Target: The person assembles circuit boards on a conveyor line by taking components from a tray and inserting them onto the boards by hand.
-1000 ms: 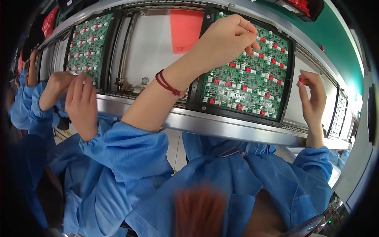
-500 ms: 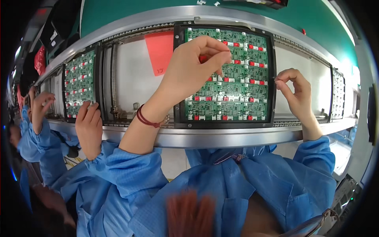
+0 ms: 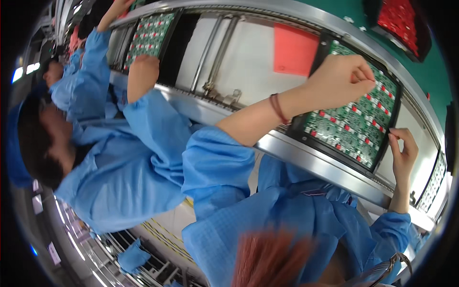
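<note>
We see the left hand (image 3: 342, 79) with fingertips pinched together on the far side of a green circuit board panel with red components (image 3: 356, 125), lying in its black frame on the metal conveyor rail (image 3: 306, 160). The right hand (image 3: 403, 152), fingers loosely curled and holding nothing visible, touches the panel's right edge

On the conveyor rail (image 3: 306, 160) a circuit board panel (image 3: 356, 129) lies between the left hand (image 3: 342, 81) over its far left part and the right hand (image 3: 404, 150) at its right edge, with another board (image 3: 149, 36) far left beside a co-worker (image 3: 95, 143).
</note>
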Demonstrator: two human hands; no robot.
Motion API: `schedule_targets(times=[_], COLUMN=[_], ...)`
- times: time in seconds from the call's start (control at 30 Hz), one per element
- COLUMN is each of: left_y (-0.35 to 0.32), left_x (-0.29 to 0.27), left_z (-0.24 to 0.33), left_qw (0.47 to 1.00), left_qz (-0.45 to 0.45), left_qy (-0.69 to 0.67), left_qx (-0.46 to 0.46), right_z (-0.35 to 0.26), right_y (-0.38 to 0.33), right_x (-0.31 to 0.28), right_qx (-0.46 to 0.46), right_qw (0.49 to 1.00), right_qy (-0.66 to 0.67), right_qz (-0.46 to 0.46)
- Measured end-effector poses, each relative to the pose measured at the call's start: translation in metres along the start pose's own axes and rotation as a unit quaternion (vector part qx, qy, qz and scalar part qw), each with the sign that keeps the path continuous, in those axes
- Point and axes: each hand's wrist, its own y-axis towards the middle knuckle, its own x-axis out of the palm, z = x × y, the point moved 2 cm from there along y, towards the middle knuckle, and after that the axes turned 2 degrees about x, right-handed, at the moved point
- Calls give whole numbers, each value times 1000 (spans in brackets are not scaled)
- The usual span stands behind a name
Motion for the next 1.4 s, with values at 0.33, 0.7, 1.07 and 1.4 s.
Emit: schedule_targets(times=[0.33,0.7,1.07,1.4], left_y=[20,17,17,4], left_x=[-27,-28,39,37], left_z=[1,16,32,22], left_qw=[991,987,858,832], left_qz=[19,55,-180,-162], left_qy=[16,136,458,502], left_qx=[131,58,143,170], right_z=[22,-39,-16,-21], right_y=[8,29,5,7], right_x=[-25,1,-6,-12], right_qx=[35,38,-93,-55], right_qw=[999,998,993,994], right_qy=[4,50,46,88], right_qz=[2,-31,55,16])
